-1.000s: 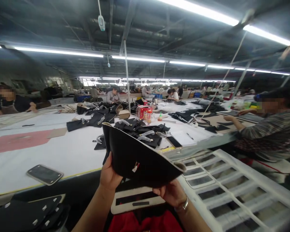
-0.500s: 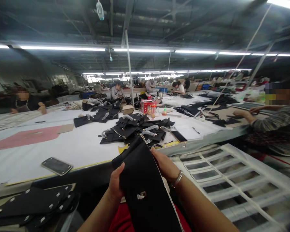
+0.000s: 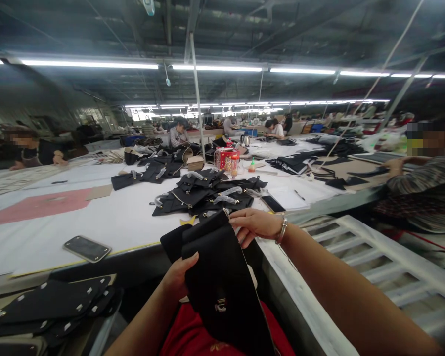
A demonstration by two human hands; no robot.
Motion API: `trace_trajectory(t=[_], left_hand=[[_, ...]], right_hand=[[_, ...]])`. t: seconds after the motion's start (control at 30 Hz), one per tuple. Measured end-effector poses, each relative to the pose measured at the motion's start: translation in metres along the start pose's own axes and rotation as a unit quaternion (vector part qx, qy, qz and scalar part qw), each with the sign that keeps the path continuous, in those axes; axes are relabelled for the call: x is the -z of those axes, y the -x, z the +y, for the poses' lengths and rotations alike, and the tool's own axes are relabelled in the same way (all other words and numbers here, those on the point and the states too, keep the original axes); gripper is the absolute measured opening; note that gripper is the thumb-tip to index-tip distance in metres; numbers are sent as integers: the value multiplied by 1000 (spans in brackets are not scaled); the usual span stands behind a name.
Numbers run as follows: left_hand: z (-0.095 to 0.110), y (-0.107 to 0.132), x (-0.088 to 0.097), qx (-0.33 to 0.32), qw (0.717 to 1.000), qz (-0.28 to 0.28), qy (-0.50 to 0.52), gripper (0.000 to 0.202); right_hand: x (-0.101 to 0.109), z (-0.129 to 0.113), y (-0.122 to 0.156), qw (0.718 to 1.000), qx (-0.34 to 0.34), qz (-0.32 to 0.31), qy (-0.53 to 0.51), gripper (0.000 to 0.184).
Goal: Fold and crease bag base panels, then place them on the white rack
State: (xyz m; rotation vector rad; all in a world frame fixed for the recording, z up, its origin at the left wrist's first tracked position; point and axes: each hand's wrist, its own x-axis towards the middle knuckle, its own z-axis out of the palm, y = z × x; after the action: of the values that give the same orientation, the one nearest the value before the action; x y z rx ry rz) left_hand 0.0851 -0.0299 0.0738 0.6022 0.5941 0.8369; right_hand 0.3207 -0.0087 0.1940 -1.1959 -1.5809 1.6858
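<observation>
Left hand [image 3: 178, 277] holds black panel [image 3: 222, 272] below near edge of worktop [image 3: 129, 212] | right hand [image 3: 255, 224] touches its rim, pinch unclear | risk: weak left grip lets it slip

head camera looks forward, down

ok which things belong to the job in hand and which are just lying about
Likely the job:
black piece in the left hand
black panels, lower left
black pile on the table

Likely just lying about:
phone on the left
pen
red box
</observation>
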Motion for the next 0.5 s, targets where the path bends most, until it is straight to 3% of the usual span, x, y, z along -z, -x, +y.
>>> trace_trajectory(t=[0.13, 0.2, 0.27, 0.33, 0.43, 0.5], left_hand=[[-5, -1, -1, -10, 1000, 18, -12, 29], [-8, 1, -7, 0, 998, 49, -33, 32], [-9, 4, -14, 14, 993, 99, -60, 35], [-8, 6, -20, 18, 983, 161, -92, 40], [-4, 7, -26, 65, 955, 245, -151, 49], [-4, 9, -30, 83, 945, 263, -176, 52]], right_hand=[[5, 14, -1, 999, -28, -3, -24, 42], [6, 18, 2, 999, -34, -4, 15, 33], [8, 20, 7, 996, -49, -22, 69, 23], [12, 22, 14, 991, -70, -59, 96, 25], [21, 32, 19, 987, -97, -109, 60, 16], [25, 43, 18, 986, -125, -109, 5, 17]])
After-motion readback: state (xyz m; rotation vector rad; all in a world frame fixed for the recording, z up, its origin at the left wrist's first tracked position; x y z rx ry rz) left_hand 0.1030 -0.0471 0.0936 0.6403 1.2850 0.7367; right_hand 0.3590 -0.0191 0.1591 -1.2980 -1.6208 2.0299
